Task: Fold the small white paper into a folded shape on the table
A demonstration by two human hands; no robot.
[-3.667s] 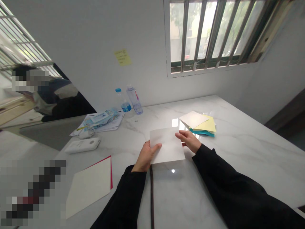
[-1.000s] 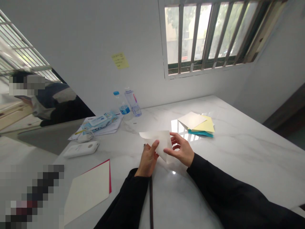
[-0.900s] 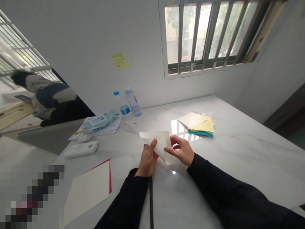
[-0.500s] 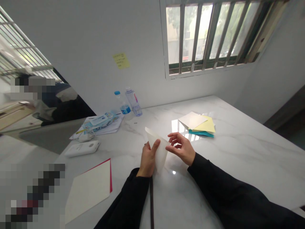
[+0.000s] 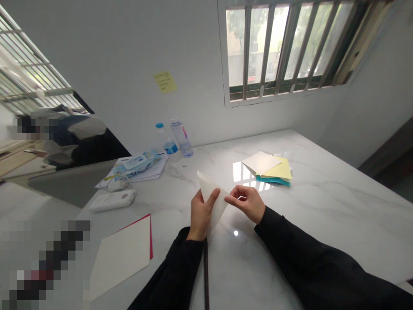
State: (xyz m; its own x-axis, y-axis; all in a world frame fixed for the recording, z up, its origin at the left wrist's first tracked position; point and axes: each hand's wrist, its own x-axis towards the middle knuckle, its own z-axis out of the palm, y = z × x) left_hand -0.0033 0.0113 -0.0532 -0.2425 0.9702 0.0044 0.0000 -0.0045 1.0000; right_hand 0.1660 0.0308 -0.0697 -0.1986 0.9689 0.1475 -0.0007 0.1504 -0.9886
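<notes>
My left hand (image 5: 200, 216) holds a white paper sheet (image 5: 213, 199), curled into a narrow, cone-like fold that stands tilted above the table. Its pointed corner rises past my left fingers. My right hand (image 5: 247, 203) pinches the sheet's right edge between thumb and fingers. Black sleeves cover both forearms, and the lower end of the sheet nearly meets the marble tabletop (image 5: 322, 224).
Beyond my hands lies a stack of cream, yellow and teal paper (image 5: 269, 168). To the left are a cream card with a red edge (image 5: 124, 252), a white power bank (image 5: 112, 200), papers (image 5: 135, 167) and two bottles (image 5: 174, 140). A dark cord (image 5: 205, 275) hangs near me.
The sheet, flat under my hands earlier, is now curled into a cone-like fold and lifted. My right hand has closed from spread fingers to a pinch on its edge.
</notes>
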